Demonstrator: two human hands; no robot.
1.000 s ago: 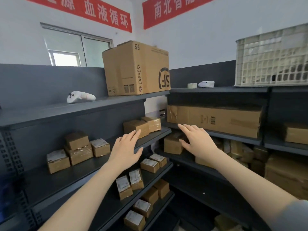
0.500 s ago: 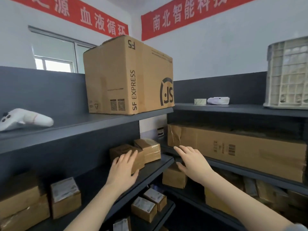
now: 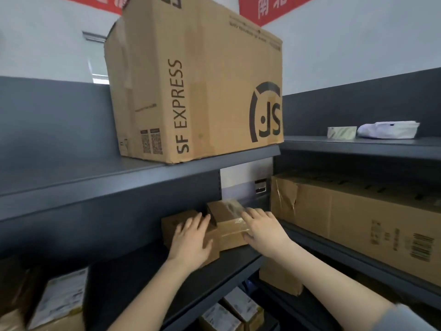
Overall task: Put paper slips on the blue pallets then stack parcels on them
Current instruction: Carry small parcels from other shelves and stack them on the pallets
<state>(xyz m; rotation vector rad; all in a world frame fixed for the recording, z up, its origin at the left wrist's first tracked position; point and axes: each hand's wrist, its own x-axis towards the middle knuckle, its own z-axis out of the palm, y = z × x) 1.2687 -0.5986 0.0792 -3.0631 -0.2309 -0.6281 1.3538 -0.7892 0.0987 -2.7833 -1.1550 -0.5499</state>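
Note:
Two small brown parcels stand side by side on the middle shelf of a dark grey rack. My left hand lies flat, fingers apart, on the front of the left parcel. My right hand touches the right parcel, which is bound with clear tape: the fingers rest at its top right edge and the thumb against its side. Neither parcel is lifted. No blue pallet or paper slip is in view.
A large SF Express carton sits on the shelf edge right above my hands. A long carton fills the right-hand shelf, with a tape roll and a white bundle above it. Labelled parcels lie on lower shelves.
I have moved closer to the rack. Both hands went forward from mid-air onto the two small parcels on the middle shelf.

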